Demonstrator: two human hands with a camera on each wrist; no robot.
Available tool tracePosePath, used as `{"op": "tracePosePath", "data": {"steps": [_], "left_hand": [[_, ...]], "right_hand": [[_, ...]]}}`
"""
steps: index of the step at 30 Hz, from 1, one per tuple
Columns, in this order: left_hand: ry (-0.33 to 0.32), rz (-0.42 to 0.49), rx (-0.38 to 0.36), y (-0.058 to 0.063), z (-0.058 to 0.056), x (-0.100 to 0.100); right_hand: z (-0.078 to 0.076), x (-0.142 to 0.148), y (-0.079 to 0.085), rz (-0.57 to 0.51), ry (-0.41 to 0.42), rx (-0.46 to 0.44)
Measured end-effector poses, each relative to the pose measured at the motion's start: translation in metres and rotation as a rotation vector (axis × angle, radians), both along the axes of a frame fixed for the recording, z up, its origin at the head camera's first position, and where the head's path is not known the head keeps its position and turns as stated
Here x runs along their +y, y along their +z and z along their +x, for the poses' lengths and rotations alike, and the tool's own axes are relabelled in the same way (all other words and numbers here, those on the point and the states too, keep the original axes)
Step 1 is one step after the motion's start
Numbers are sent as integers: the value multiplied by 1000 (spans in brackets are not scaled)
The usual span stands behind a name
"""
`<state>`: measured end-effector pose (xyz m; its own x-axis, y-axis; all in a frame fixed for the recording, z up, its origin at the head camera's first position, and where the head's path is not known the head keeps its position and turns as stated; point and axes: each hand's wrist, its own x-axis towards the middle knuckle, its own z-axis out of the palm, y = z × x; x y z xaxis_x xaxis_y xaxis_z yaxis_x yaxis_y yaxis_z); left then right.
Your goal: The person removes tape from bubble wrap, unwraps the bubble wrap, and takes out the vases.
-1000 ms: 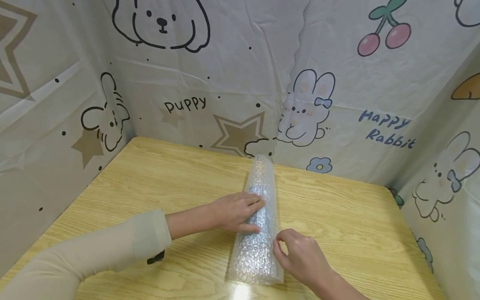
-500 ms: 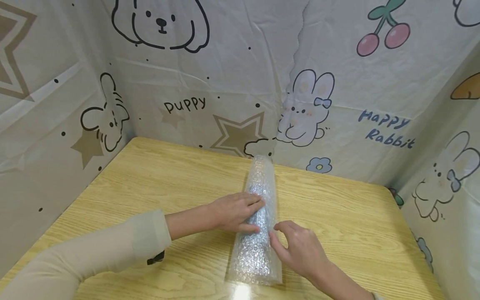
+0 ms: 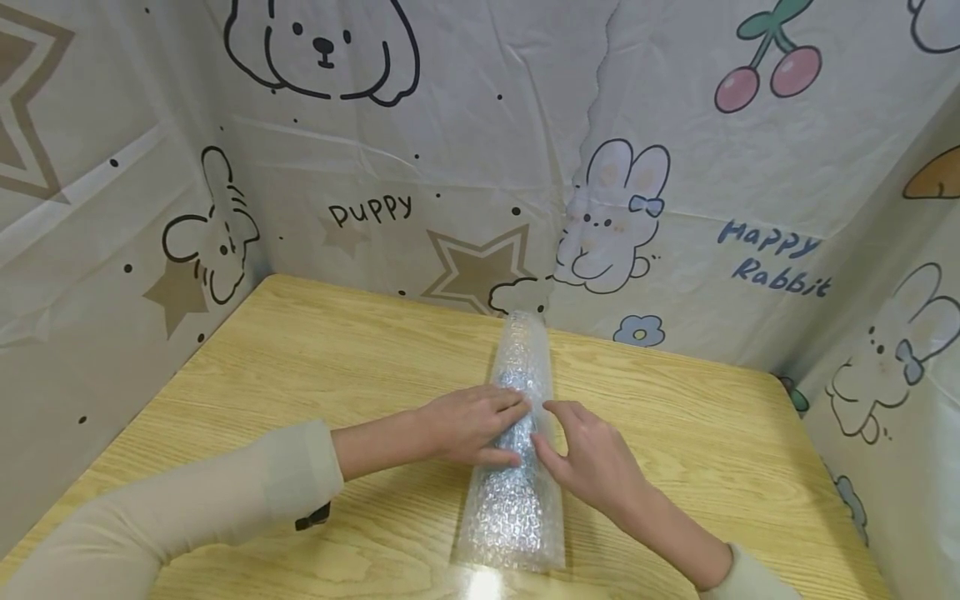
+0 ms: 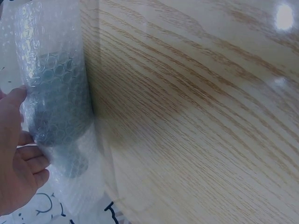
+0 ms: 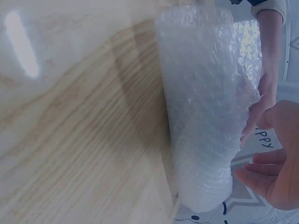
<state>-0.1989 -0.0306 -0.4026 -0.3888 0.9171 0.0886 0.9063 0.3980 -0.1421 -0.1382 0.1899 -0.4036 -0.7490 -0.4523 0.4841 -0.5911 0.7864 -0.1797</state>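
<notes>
A roll of clear bubble wrap (image 3: pixel 513 512) lies lengthwise on the wooden table, wider at its near end in the head view. Inside it, a dark bluish thing (image 4: pixel 58 102) with a narrower end shows through in the left wrist view; the wrap blurs its kind. My left hand (image 3: pixel 472 423) rests on the roll from the left, thumb apart from the extended fingers. From the right, my right hand (image 3: pixel 600 462) is at the roll's upper side, its thumb and index finger spread. In the right wrist view, a loose flap of wrap (image 5: pixel 247 56) rises beside the fingers.
The light wooden table (image 3: pixel 360 350) stretches out on both sides of the roll. Behind and beside it hangs a pale printed cloth (image 3: pixel 465 158) with cartoon animals. The roll's far end reaches the table's back edge, close to this cloth.
My right hand has moved away from me along the roll's right side, from its near part to beside the left fingertips, and its thumb and finger have spread. The left hand has stayed put.
</notes>
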Motion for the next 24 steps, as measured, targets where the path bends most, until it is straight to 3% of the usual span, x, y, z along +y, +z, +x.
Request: {"op": "tracePosePath", "data": {"steps": [11,24], "left_hand": [[-18,-4,30,0,0,-1],[-4,-7,-1,0,1,1]], "right_hand": [[-17,-11,8,55,-17,-19],[-45,-9,5,30,-124,-146]]}}
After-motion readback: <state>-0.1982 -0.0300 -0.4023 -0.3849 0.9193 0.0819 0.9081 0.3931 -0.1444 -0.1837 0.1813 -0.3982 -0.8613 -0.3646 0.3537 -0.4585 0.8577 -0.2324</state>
